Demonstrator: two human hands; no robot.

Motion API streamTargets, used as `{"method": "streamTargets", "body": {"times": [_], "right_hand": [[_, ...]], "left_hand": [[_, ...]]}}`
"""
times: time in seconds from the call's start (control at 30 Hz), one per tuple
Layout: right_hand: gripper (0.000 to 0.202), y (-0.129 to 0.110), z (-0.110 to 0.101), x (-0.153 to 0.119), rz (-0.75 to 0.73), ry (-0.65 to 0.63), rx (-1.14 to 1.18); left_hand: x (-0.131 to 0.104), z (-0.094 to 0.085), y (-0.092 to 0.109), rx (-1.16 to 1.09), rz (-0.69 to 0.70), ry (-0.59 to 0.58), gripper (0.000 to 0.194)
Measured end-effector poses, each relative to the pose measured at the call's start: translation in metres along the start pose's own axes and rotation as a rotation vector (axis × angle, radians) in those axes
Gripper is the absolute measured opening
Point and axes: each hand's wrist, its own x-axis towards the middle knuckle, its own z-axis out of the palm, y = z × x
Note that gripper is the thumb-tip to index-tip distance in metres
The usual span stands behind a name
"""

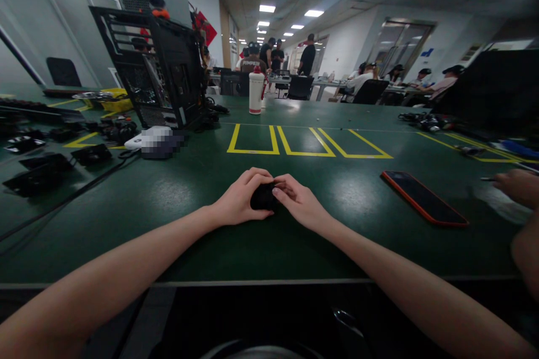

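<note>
A small black object (263, 197) sits between my hands, low over the green table (202, 263) near its front middle. My left hand (244, 196) curves round its left side, thumb below and fingers above. From the right, my right hand (297, 197) pinches at its edge with thumb and fingertips. Dark and partly covered by fingers, the object cannot be made out in detail.
An orange-edged phone (425, 197) lies to the right, with another person's hand (520, 186) beyond it. Yellow tape outlines (309, 153) mark the table ahead, near a white cup (255, 93). An open computer case (162, 73), cables and black parts (37, 176) occupy the left.
</note>
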Motion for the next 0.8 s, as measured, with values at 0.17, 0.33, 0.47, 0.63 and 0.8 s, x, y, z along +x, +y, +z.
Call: {"method": "streamTargets", "body": {"times": [0.17,0.33,0.47,0.63,0.8], "right_hand": [[0.035,0.0032,-0.0015,-0.0013,0.056,-0.085,-0.014],[0.034,0.0075,-0.0036,0.003,0.117,-0.034,-0.185],[0.036,0.0083,-0.0019,0.0038,0.096,-0.007,-0.134],[0.031,0.0043,0.0,0.0022,0.053,-0.028,-0.016],[0.028,0.0047,-0.0019,0.0045,0.065,-0.029,-0.087]], "left_hand": [[-0.0002,-0.0012,0.0007,-0.014,-0.011,-0.002,0.056],[-0.0005,-0.0016,0.0011,-0.028,-0.019,-0.004,0.056],[0.0,-0.0031,0.0028,-0.036,-0.025,-0.006,0.056],[0.0016,-0.003,0.0022,-0.037,-0.025,-0.004,0.056],[0.0038,-0.0013,0.0002,-0.049,-0.035,0.022,0.059]]}}
